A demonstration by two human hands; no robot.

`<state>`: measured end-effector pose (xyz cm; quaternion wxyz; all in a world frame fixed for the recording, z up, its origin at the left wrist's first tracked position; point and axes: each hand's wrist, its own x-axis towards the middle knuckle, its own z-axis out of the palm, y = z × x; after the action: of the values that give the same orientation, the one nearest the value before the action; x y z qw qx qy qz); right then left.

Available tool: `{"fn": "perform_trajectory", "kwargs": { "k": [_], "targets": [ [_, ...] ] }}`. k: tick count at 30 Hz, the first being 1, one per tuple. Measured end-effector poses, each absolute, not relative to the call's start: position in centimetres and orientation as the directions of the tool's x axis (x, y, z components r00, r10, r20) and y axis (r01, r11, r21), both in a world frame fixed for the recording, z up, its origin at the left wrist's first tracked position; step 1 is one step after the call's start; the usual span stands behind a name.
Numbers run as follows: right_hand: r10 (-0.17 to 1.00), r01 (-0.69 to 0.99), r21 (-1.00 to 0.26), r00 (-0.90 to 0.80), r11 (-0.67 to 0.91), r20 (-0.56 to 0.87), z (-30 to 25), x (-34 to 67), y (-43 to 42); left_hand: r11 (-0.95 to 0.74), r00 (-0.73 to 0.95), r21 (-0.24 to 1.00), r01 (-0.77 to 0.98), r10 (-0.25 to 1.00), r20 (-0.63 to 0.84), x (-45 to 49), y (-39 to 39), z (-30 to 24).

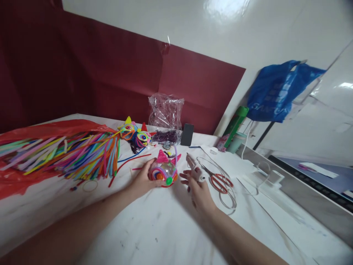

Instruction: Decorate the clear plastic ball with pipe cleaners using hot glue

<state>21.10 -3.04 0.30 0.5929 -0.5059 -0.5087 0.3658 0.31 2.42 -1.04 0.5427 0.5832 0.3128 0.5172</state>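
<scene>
My left hand [143, 178] is closed around a small clear ball figure [163, 172] wrapped in coloured pipe cleaners, with pink pointed ears and a green nose, resting on the white table [154, 228]. My right hand [197, 184] hovers just right of it, fingers partly spread, gripping a slim glue gun [193, 166] that points up and away. Red-handled scissors [217, 180] lie right of that hand inside a loop of white cord [228, 195].
A big spread of coloured pipe cleaners [68, 151] lies on red plastic at left. Two finished figures [135, 134] stand behind, with a clear bag [165, 110], a dark phone [187, 134] and a green box [234, 125]. A blue bag [278, 90] hangs at right.
</scene>
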Motion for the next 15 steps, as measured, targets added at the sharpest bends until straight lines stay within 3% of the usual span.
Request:
{"fn": "perform_trajectory", "kwargs": {
  "k": [3,6,8,11,15],
  "targets": [
    [0.952,-0.075,-0.974,0.239,0.216,0.193,0.4,18.8,-2.7,-0.257,0.264,0.953,-0.162,0.919,0.293,0.0,2.2,-1.0],
    [0.961,-0.137,-0.979,0.253,0.151,0.113,0.2,18.3,-2.7,-0.421,0.211,0.907,0.008,0.887,0.410,-0.2,2.1,-0.7],
    [0.972,-0.165,-0.980,0.223,0.113,0.074,0.1,18.4,-2.8,-0.500,0.192,0.863,0.070,0.856,0.480,0.0,1.9,-0.6],
    [0.985,-0.204,-0.976,0.168,0.079,0.045,0.2,18.6,-2.9,-0.510,0.203,0.860,0.019,0.844,0.496,0.4,1.7,-0.6],
    [0.950,-0.165,-0.982,0.311,0.095,0.040,1.3,19.9,-3.2,-0.558,0.083,0.819,0.133,0.830,0.551,0.1,1.8,-0.7]
  ]
}}
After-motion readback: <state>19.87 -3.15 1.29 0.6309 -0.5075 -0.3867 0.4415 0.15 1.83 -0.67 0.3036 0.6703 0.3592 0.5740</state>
